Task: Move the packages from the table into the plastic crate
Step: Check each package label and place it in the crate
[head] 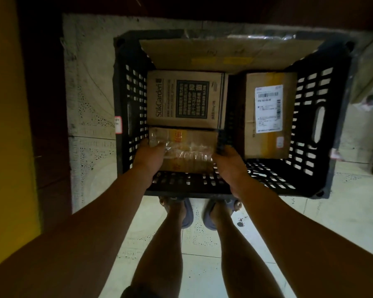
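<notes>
A black slatted plastic crate [310,117] stands on the tiled floor below me. Inside its near left corner is a taped cardboard package [187,147], held between both hands. My left hand [150,157] grips its left end and my right hand [229,165] grips its right end. Behind it lies a printed "SukGarden" box [185,100]. On the right a cardboard box with a white shipping label [267,115] rests against the crate's right side. A large flat cardboard piece [224,52] leans along the far wall of the crate.
My feet in slippers [211,214] stand right at the crate's near edge. A dark wooden panel [45,104] and a yellow surface [7,125] run along the left. More cardboard [370,69] sits at the right, outside the crate.
</notes>
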Available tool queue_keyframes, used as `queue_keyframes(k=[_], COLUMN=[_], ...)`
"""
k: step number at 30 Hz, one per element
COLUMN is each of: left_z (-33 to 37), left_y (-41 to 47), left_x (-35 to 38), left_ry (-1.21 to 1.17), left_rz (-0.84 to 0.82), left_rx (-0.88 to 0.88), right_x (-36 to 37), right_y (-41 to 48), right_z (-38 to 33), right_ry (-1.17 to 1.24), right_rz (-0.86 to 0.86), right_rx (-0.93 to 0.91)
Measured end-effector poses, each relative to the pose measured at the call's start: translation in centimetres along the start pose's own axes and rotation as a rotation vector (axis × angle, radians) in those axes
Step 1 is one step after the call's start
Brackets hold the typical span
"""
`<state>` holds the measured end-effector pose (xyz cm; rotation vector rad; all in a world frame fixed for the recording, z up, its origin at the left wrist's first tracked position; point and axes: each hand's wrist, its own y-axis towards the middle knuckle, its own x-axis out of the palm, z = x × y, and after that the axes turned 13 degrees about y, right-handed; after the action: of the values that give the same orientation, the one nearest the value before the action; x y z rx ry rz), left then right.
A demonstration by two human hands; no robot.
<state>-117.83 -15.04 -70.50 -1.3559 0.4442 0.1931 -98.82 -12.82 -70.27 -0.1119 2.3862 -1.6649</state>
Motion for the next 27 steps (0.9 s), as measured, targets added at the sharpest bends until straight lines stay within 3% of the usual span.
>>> queue_keyframes(k=[4,10,18,27], left_z=[2.0,6.3,10.4,15.1], left_y=[-5.4,-17.4,-34.9,-52.5], left_x=[-0.6,-3.5,-8.5,-8.6], left_ry=[0.030,-0.142,-0.098,-0.022], left_rz=[0.027,-0.107,-0.229,-0.328], left_rx=[0.091,0.196,0.409,0.689], right_x=[-2.9,-7.9,-13.3,-22.4], right_y=[-4.3,-13.6,-30.3,-49.2], right_z=[-2.4,-7.5,-12.5,-13.4], right_ry=[0.002,-0.021,0.232,0.325], right_rz=[-0.008,-0.009,0.063,0.294], right_rx=[-0.036,-0.134,-0.210,-0.497])
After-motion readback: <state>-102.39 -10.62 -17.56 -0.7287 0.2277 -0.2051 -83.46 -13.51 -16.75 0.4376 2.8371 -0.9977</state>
